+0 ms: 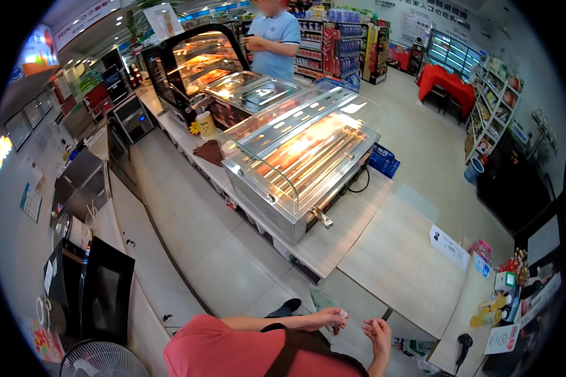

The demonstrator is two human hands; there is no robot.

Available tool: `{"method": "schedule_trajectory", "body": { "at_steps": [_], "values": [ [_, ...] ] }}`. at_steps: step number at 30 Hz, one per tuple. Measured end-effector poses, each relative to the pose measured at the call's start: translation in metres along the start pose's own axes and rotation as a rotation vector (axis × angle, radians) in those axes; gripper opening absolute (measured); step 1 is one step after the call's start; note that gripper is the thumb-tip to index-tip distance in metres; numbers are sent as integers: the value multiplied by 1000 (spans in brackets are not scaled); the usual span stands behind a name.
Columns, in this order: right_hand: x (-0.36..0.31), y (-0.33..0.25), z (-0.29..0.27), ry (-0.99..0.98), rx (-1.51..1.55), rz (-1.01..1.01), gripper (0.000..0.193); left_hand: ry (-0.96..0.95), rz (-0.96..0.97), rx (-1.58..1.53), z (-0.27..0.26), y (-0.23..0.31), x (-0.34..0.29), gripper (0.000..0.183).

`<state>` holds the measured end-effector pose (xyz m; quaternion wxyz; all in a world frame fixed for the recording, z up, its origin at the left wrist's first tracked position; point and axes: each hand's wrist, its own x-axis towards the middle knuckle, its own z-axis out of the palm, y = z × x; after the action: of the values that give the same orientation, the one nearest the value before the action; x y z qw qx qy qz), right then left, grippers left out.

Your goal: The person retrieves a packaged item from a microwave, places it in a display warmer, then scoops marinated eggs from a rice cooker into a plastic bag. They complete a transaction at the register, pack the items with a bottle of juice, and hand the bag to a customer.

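My left hand (331, 318) is out in front of my body, its fingers drawn together around something small and whitish that is too small to name. Just right of it, with a gap between, my right hand (378, 332) is raised with fingers curled and pinched; whether anything is in them is hidden. Both hands are over the floor, near the edge of the wooden counter (396, 257). Below the left hand lies a greenish plastic bag (324, 300), partly hidden. A brown apron strap (283, 358) crosses my pink top.
A glass-lidded roller grill (314, 151) with lit food stands on the counter, a heated display case (201, 60) beyond it. A person (273, 38) in light blue stands across the counter. At right are a handheld scanner (464, 345) and yellow bottles (487, 314); at left, a fan (100, 361).
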<state>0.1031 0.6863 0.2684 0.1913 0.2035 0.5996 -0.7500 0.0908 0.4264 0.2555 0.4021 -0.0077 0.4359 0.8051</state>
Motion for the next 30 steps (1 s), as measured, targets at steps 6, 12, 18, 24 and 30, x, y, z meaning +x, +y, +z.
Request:
{"method": "schedule_trajectory", "body": {
  "at_steps": [6,12,18,24,30],
  "values": [
    [-2,-27,18,-79,-92,-199,29,35,57,9,16,9,-12,37],
    [-21,-50,52,-218,-883,-271,41,117,82,-30,11,1,-19,38],
    [-13,-48,58,-210,-894,-224,38,140,67,42,0,4,-30,42],
    [-5,-46,61,-361,-894,-245,39,178,117,-6,0,11,-35,42],
    [-3,-44,58,-359,-911,-253,39,179,152,1,-4,14,-31,41]
  ]
}}
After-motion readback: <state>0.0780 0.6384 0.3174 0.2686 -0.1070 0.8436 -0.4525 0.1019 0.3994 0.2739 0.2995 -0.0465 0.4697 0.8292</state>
